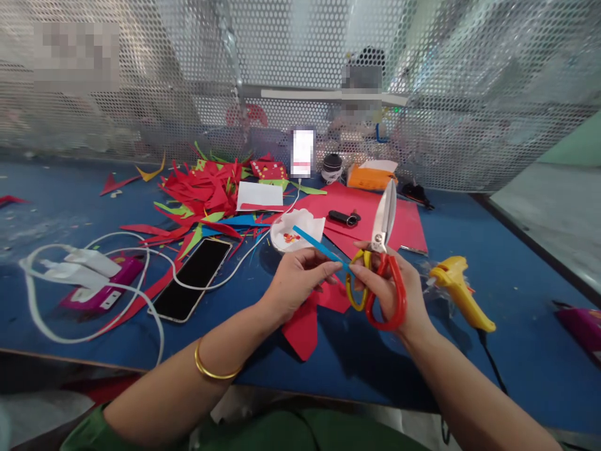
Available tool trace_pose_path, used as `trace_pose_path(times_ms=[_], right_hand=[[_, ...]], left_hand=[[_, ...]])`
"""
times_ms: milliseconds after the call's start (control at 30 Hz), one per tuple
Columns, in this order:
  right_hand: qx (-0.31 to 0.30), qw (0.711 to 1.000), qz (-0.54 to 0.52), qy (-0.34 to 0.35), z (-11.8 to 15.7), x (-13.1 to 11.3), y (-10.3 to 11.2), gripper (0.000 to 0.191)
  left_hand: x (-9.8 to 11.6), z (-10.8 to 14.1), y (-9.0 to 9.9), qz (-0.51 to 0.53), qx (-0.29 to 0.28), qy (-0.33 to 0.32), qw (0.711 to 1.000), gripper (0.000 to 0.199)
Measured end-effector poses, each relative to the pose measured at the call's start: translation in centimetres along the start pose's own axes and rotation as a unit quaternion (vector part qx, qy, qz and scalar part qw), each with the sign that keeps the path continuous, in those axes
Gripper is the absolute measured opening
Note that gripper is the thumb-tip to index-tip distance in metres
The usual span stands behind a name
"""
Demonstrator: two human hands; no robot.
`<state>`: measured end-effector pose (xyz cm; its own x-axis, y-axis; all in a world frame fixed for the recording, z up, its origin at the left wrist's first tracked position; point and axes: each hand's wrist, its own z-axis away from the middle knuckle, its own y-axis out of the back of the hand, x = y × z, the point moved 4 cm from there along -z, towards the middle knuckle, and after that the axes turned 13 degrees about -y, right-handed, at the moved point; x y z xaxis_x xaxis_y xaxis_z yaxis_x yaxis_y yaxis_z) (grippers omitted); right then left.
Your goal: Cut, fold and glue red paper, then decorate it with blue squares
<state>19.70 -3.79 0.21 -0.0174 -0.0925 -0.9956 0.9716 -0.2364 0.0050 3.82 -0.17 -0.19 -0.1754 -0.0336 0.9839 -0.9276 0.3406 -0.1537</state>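
Note:
My left hand [300,279] pinches a narrow blue paper strip [312,241] between thumb and finger, over the blue table. In my right hand [392,285] are scissors [385,219] with one red and one yellow handle loop, blades pointing up and away from me. The right thumb and finger also meet the strip's near end. Beneath my hands lies a cut red paper shape [303,329], partly hidden by them. Just beyond, a white paper-lined bowl [310,222] holds small red and orange bits.
Red, green and blue paper scraps [206,188] are heaped at back left. A phone [192,282] and a purple power strip [101,288] with white cables lie left. Red sheets [404,225] lie behind the scissors. A yellow glue gun [462,291] rests right. Perforated metal [178,81] closes the back.

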Motion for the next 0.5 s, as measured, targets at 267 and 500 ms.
trace_pose_path(times_ms=[267,500], right_hand=[[-0.011,1.0,0.001,-0.004,0.2,-0.03,-0.12,0.035],[-0.017,1.0,-0.004,-0.004,-0.07,-0.22,0.24,0.036]], left_hand=[[0.06,-0.21,0.47,0.021,0.031,0.043,0.998,0.015],[0.47,-0.3,0.8,0.003,0.035,0.032,0.999,0.017]])
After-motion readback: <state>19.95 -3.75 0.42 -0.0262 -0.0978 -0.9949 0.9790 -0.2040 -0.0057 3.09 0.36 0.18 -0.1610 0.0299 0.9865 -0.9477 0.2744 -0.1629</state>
